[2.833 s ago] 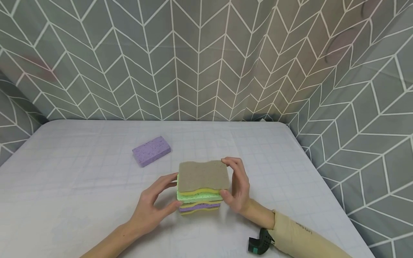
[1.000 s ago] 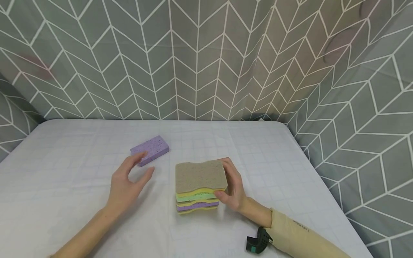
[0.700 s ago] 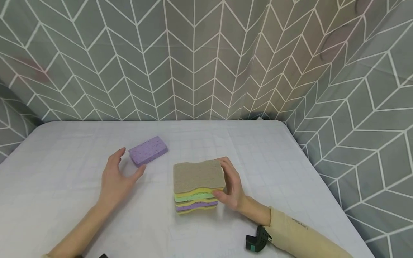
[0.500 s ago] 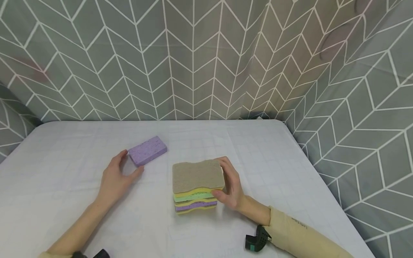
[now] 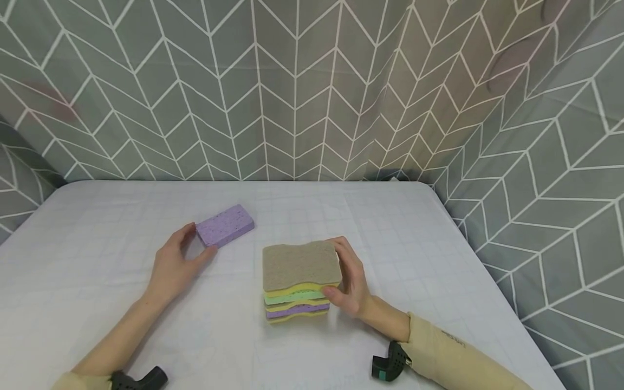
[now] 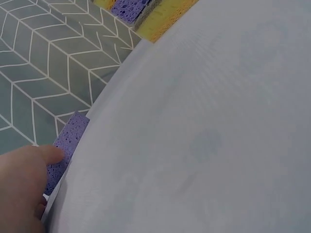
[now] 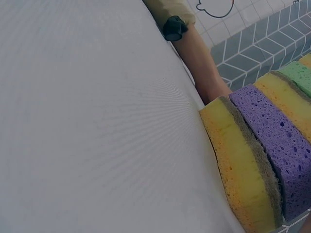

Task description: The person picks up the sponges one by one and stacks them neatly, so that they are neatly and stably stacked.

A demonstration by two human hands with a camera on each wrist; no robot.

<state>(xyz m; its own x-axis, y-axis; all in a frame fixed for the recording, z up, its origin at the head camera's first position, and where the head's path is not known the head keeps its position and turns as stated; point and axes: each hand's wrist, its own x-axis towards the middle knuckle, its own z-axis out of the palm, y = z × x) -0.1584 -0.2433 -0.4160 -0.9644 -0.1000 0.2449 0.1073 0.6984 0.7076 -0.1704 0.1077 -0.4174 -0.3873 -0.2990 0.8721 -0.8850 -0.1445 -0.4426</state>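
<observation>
A loose purple sponge [image 5: 225, 225] lies flat on the white-covered table, left of centre. My left hand [image 5: 174, 265] pinches its left end, thumb near the front corner and a finger at the back one; in the left wrist view, the thumb touches the purple sponge [image 6: 68, 141]. To the right stands a stack of sponges [image 5: 301, 268]: yellow ones with grey-brown scouring sides, alternating with a purple and a green one, a scouring side on top. My right hand [image 5: 352, 281] holds the stack's right side, thumb in front; its other fingers are partly hidden behind.
The white tablecloth [image 5: 205, 336] shows faint grid lines. A grey curtain with white chevrons [image 5: 278, 92] hangs behind the table's far edge and along the right side. Dark wrist cameras [image 5: 389, 362] sit at both sleeves.
My left hand has let go of the stack's left side and moved left to the loose purple sponge, closing on its end. My right hand has stayed on the stack.
</observation>
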